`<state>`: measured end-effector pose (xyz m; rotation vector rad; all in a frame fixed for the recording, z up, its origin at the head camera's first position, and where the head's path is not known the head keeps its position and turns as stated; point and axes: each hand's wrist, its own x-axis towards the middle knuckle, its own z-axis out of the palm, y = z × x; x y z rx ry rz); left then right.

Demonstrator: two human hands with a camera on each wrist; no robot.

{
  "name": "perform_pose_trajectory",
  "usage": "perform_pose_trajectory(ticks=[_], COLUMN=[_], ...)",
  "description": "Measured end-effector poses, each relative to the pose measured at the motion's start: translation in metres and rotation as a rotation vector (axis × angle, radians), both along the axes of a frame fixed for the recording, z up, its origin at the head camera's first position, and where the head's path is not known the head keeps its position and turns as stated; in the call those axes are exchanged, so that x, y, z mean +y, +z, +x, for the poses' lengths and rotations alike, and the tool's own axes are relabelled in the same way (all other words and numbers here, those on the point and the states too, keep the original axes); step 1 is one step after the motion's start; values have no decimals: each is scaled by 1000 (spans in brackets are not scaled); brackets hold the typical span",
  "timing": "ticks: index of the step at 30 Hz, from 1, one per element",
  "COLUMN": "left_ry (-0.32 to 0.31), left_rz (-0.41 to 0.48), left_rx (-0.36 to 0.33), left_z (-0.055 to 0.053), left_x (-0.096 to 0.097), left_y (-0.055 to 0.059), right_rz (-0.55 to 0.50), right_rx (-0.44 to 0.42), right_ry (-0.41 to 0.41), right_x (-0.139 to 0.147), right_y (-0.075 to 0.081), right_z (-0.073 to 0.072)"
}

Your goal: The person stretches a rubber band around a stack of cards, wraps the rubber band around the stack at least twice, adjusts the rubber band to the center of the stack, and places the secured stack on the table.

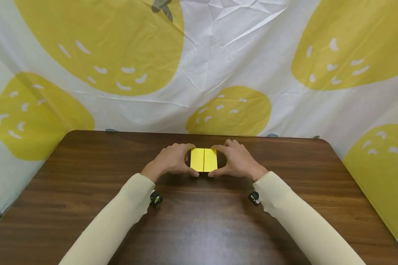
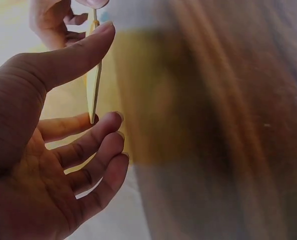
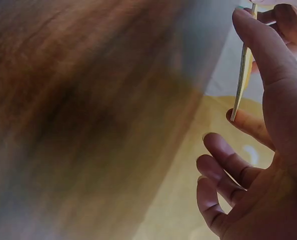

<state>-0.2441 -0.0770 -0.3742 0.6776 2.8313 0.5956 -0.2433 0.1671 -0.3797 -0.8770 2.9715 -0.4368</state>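
A small yellow folded paper (image 1: 197,160) is held up over the far part of the table, its two halves meeting at a seam down the middle. My left hand (image 1: 173,159) pinches its left side, thumb at the near corner and index finger at the far one. On the opposite side my right hand (image 1: 238,160) grips it the same way. Seen nearly edge-on, the paper (image 2: 93,92) is thin in the left wrist view, with the other left fingers loosely bent below. Layers show along the paper's edge (image 3: 242,75) in the right wrist view.
Beneath the hands lies a dark brown wooden table (image 1: 199,221) with rounded far corners. Behind it hangs a white cloth (image 1: 219,55) printed with large yellow fruit shapes, which also runs along both sides. Dark small devices sit at both wrists.
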Motion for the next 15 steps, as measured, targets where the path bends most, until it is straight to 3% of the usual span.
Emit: perform_pose_trajectory(ticks=[6,15], left_ry=[23,65], left_rz=[-74,-102], left_rx=[-75,-136], left_z=[-6,-14], left_x=[5,12], left_y=[-11,-13], right_rz=[51,101], right_rx=[-57,-63], right_ry=[-7,-28], right_x=[-5,-9], right_y=[-12,-14], right_z=[-5,-11])
